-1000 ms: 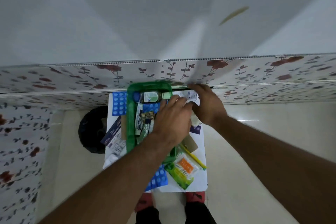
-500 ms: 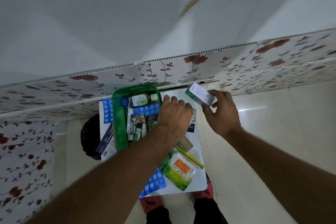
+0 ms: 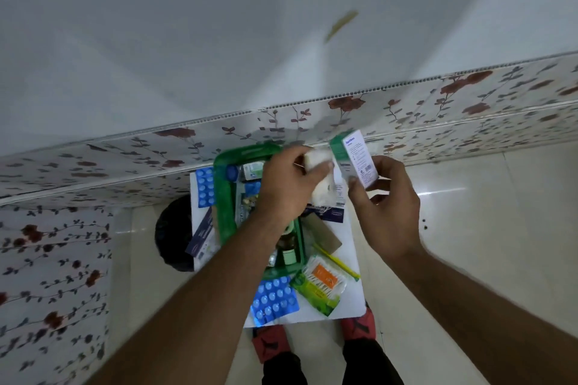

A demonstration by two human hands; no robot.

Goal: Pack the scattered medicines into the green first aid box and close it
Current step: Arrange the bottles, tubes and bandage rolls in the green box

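Medicine carton (image 3: 355, 159) pinched in right hand (image 3: 383, 206); left hand (image 3: 286, 184) grips white roll (image 3: 319, 161). Lay both flat in green box (image 3: 224, 197) under left wrist, clear of bottles.

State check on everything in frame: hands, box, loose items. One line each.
left hand: holding a blurred white item above the box
right hand: gripping the carton
carton: lifted, tilted
green box: open, partly filled
blue pill strip: loose on the table, outside the box
cotton swab pack: loose on the table
yellow stick: lying on the table
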